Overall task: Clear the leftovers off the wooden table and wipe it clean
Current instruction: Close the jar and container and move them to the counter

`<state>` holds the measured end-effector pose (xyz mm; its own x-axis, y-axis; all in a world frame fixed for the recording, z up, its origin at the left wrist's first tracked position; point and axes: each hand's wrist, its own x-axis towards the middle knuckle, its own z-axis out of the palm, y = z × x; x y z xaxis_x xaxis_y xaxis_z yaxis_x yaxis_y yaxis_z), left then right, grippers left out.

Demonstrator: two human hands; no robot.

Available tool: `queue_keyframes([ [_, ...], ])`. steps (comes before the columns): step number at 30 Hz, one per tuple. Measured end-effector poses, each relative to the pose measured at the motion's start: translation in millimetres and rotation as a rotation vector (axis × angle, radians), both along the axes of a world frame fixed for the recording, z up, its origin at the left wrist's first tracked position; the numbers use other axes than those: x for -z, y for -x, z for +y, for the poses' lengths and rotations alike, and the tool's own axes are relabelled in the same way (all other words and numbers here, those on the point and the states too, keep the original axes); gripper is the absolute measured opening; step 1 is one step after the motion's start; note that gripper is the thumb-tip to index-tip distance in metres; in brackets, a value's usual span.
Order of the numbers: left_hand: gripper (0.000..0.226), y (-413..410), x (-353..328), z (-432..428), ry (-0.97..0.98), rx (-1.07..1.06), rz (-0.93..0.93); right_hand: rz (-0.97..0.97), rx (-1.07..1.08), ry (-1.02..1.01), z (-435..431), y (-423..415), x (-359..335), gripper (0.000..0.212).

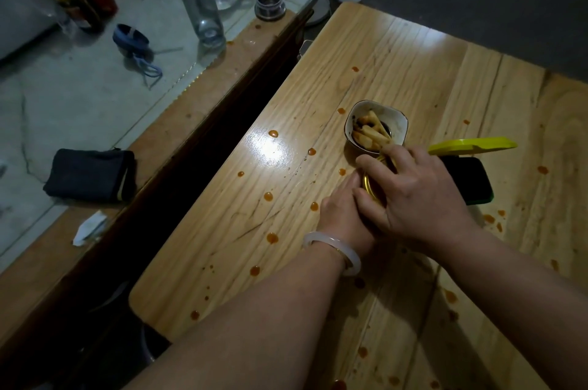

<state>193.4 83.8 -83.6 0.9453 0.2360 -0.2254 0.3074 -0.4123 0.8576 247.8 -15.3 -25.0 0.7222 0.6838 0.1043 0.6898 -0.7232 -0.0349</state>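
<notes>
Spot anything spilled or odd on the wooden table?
Yes: orange sauce drops are spattered across the wooden table, around the small bowl of leftovers and down to the near edge. A phone lies close to some drops.

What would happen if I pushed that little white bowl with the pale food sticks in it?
It would probably slide rather than tip: the small white ceramic-looking bowl sits low and wide on the glossy wooden table. It likely chips if dropped. The pale food sticks are piled loosely, so some might spill.
</notes>
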Motion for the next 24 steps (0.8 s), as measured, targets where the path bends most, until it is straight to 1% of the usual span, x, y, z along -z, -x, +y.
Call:
queue_keyframes([
  [2, 0.070, 1, -1, -1, 0.014, -0.001, -0.011, 0.012, 0.032, -0.021, 0, 1, 2, 0.053],
  [5, 0.064, 1, -1, -3, 0.078, -0.031, -0.031, 0.034, 0.091, -0.039, 1, 5, 8, 0.054],
  [8, 0.065, 1, 0, -3, 0.127, -0.039, -0.019, 0.036, 0.170, -0.081, 6, 11, 10, 0.050],
  [11, 0.071, 4, 4, -2, 0.130, -0.031, -0.013, 0.043, 0.297, -0.094, 15, 18, 11, 0.041],
  [14, 0.067, 3, 4, -3, 0.144, -0.049, -0.001, 0.050, 0.432, -0.103, 24, 24, 12, 0.040],
  [17, 0.064, -1, 3, -2, 0.092, -0.032, 0.028, 0.103, 0.557, -0.104, 31, 26, 11, 0.042],
  [21, 0.061, -2, 6, 0, 0.053, -0.029, 0.034, 0.116, 0.604, -0.110, 37, 26, 11, 0.043],
  [24, 0.059, -1, 3, -1, 0.078, -0.035, 0.048, 0.144, 0.582, -0.073, 34, 27, 8, 0.046],
])
